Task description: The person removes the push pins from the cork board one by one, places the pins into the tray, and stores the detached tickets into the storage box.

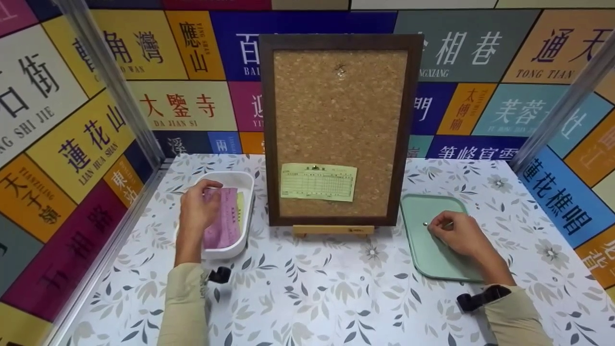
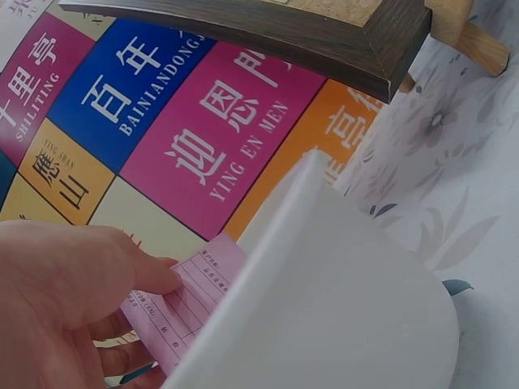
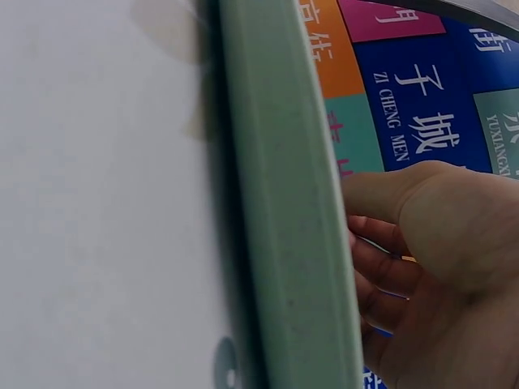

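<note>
My left hand (image 1: 198,207) reaches into a white plastic basin (image 1: 248,185) and pinches a pink printed form slip (image 1: 229,218). In the left wrist view, the thumb lies on top of the pink slip (image 2: 190,296), with fingers behind it. A yellow-green slip (image 1: 241,204) shows beneath the pink one. Over the green tray (image 1: 420,259), my right hand (image 1: 459,233) has thumb and fingers together, with a small shiny thumbtack (image 1: 425,224) at their tips. In the right wrist view, the tray's rim (image 3: 292,203) hides the fingertips.
Between the containers stands a framed corkboard (image 1: 336,120) on a wooden easel (image 1: 333,229). A yellow-green form (image 1: 318,182) is tacked low on it. Something small and shiny (image 1: 340,71) is near its top. Patterned walls close in behind and beside the floral-covered table (image 1: 331,288).
</note>
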`<state>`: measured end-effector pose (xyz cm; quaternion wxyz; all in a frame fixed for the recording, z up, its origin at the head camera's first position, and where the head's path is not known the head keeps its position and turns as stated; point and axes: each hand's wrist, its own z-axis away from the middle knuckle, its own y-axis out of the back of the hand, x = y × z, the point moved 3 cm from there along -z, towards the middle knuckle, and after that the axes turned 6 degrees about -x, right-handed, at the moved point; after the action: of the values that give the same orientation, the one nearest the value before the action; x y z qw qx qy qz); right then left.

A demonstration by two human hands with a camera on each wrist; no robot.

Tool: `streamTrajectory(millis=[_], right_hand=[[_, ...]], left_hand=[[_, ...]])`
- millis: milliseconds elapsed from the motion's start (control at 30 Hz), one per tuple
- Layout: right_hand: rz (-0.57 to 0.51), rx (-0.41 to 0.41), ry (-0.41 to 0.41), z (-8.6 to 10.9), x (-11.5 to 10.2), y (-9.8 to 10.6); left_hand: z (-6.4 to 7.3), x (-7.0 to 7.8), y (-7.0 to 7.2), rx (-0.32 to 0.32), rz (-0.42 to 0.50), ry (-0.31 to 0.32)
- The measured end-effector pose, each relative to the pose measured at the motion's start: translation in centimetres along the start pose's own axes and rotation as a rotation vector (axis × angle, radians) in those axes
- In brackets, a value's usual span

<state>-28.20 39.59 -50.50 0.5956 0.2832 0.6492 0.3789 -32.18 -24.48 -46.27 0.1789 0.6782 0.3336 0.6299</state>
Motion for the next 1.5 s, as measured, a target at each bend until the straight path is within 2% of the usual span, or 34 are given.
streamTrajectory(millis=[267, 467, 633, 733, 933, 1100, 1200, 1367, 1500], right_hand=[[-0.044, -0.016, -0.052, 0.2, 0.1, 0.4], [-0.084, -0.007, -0.032, 0.3, -0.2, 0.5], [-0.125, 0.01, -0.012, 0.1, -1.2, 0.6], [-0.117, 0.043, 0.003, 0.2, -2.2, 0.7], [-0.112, 0.124, 0.049, 0.4, -4.8, 1.2], [-0.14, 0.197, 0.093, 0.8, -7.2, 1.2], [-0.159, 0.269, 0.128, 0.9, -8.6, 1.2], [-0.168, 0.4, 0.215, 0.6, -10.9, 1.0], [-0.178, 0.434, 0.263, 0.4, -12.7, 0.4]], left_hand=[[-0.1, 0.0, -0.1, 0.033, 0.005, -0.037], [0.0, 0.2, 0.1, 0.052, 0.004, -0.059], [0.1, 0.9, 0.5, 0.075, -0.03, -0.074], [0.2, 1.6, 0.6, 0.08, -0.018, -0.103], [0.4, 3.6, 0.3, 0.066, 0.057, -0.187], [1.0, 5.8, 0.1, 0.041, 0.106, -0.242], [1.4, 7.3, -0.1, 0.032, 0.141, -0.284], [2.1, 9.8, -0.6, 0.043, 0.222, -0.394], [2.8, 10.9, -0.9, 0.059, 0.263, -0.444]])
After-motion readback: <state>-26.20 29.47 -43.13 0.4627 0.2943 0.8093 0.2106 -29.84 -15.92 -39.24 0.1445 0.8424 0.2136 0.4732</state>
